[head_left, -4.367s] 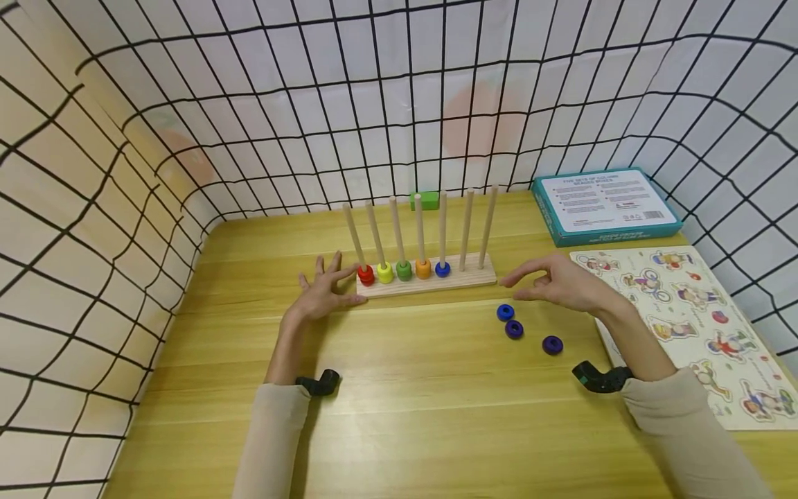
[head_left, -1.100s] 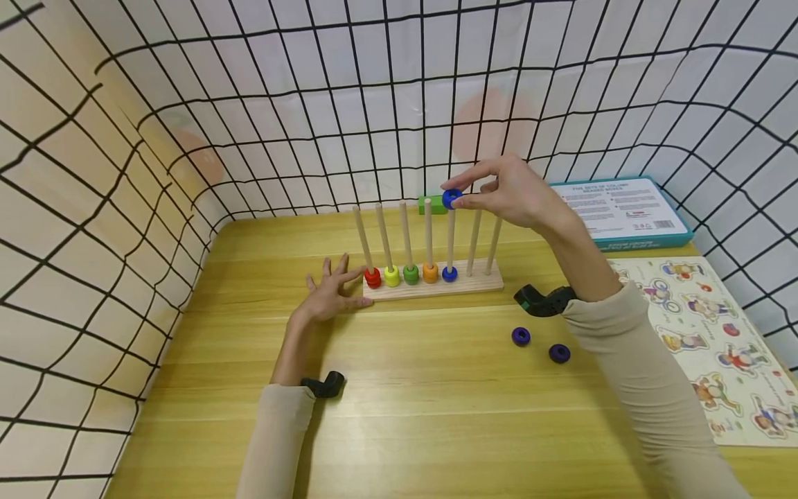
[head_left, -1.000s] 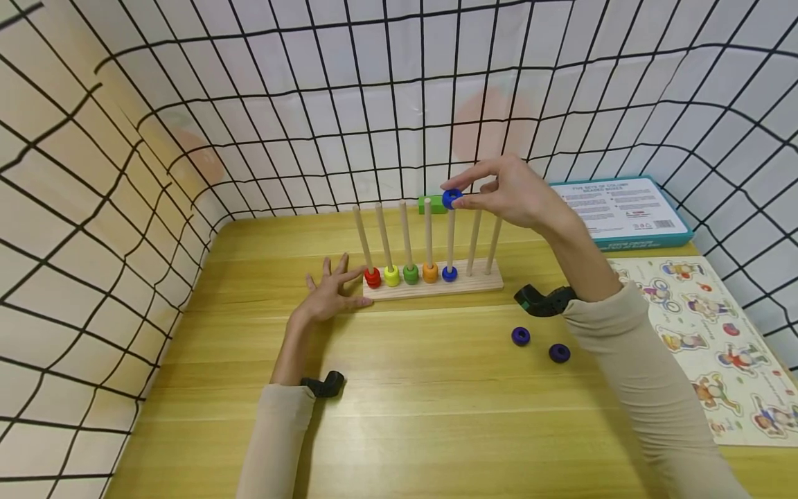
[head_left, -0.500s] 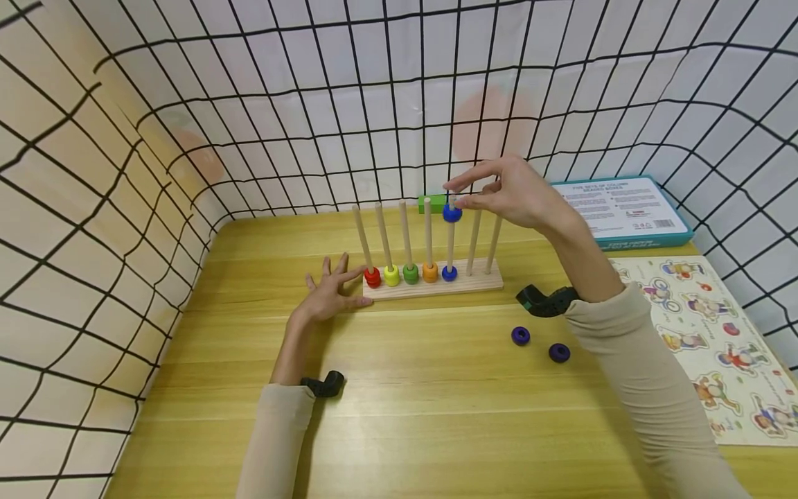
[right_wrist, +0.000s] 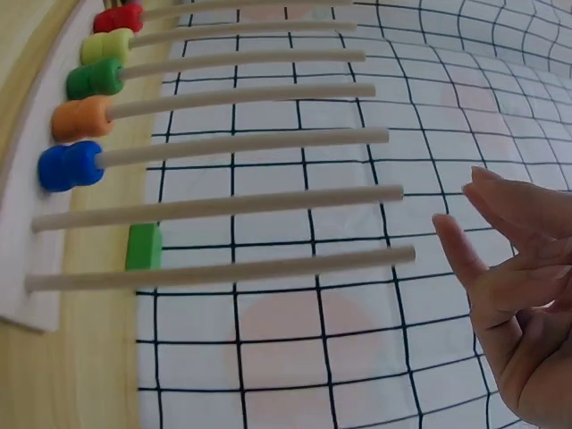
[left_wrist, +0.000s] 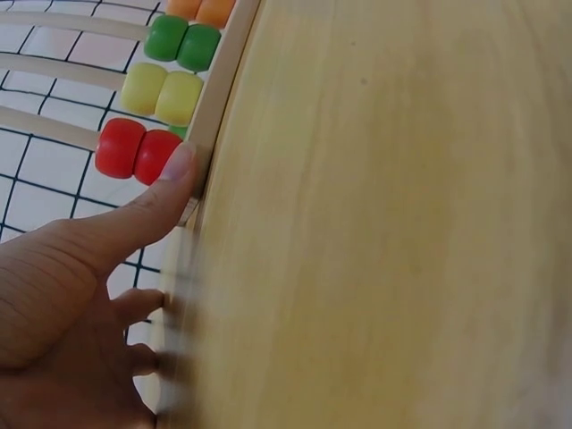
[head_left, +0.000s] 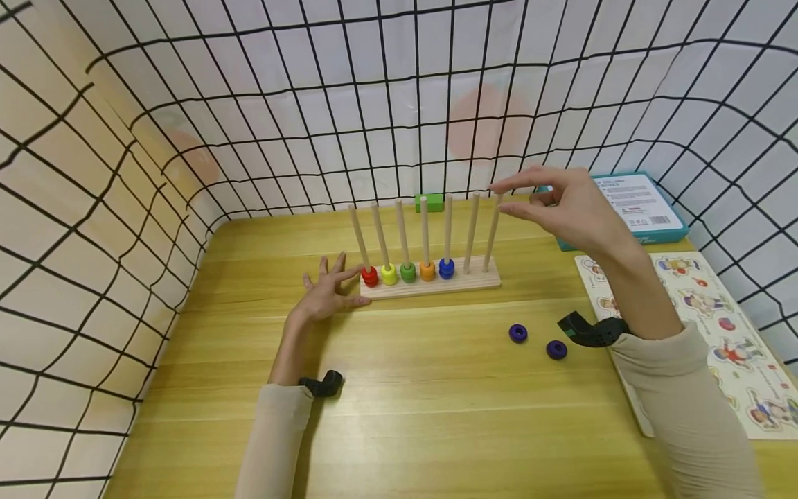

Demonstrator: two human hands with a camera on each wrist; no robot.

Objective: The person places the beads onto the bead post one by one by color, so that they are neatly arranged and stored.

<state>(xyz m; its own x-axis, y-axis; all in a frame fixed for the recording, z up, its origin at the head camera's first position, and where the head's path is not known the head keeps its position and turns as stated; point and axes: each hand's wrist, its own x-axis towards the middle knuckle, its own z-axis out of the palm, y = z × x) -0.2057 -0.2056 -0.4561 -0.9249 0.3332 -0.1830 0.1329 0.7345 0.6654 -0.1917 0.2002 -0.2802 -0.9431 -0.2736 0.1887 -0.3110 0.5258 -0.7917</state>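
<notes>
A wooden bead rack [head_left: 470, 281] with upright pegs stands on the table. Pairs of red [left_wrist: 119, 148], yellow [left_wrist: 179, 96], green [left_wrist: 198, 46], orange [right_wrist: 82, 119] and blue beads [right_wrist: 71, 166] sit low on its pegs; the two rightmost pegs are bare. My left hand [head_left: 321, 294] rests at the rack's left end, fingers spread, its thumb pressing the base beside the red beads. My right hand [head_left: 570, 204] hovers by the top of the rightmost peg [right_wrist: 223, 274], thumb and forefinger apart with nothing between them. Two purple beads [head_left: 518, 333] lie in front of the rack's right end.
A teal box [head_left: 645, 208] lies at the back right, with a picture board [head_left: 698, 326] in front of it. A green block [head_left: 429, 202] sits behind the rack. Black-lined grid sheeting [head_left: 386, 104] rises around the wooden table [head_left: 399, 402].
My right hand picked up a blue bead from the table and let it go on the fifth peg, where it dropped onto the other. It then moved right. The left hand stayed put.
</notes>
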